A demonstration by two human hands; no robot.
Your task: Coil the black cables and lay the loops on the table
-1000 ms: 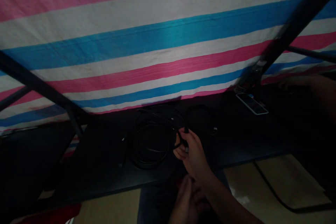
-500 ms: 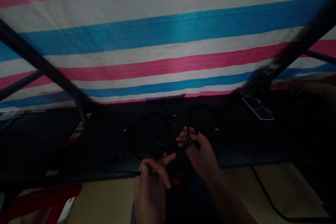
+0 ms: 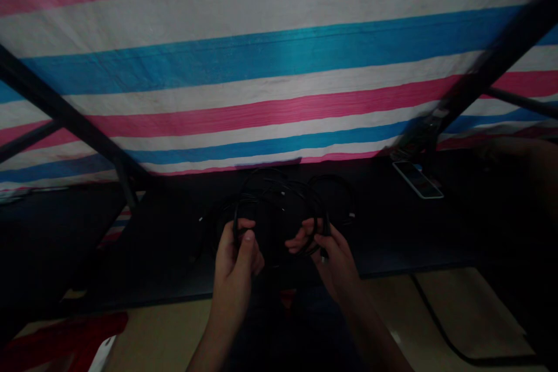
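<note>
Hands [image 3: 238, 253] and forearms [image 3: 224, 317] are bare, clothing [image 3: 259, 331] dark.

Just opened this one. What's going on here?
A person is handling a black cable in both hands: the left hand and right hand each grip part of it, with a connector end below the right fingers. More looped cable lies on the dark table. A phone lies farther right, and another person's arm shows dimly at the right edge.

Smooth, plastic-looking black cable [image 3: 236, 222], matt dark tabletop [image 3: 392, 232], creased plastic sheet [image 3: 270, 55]
</note>
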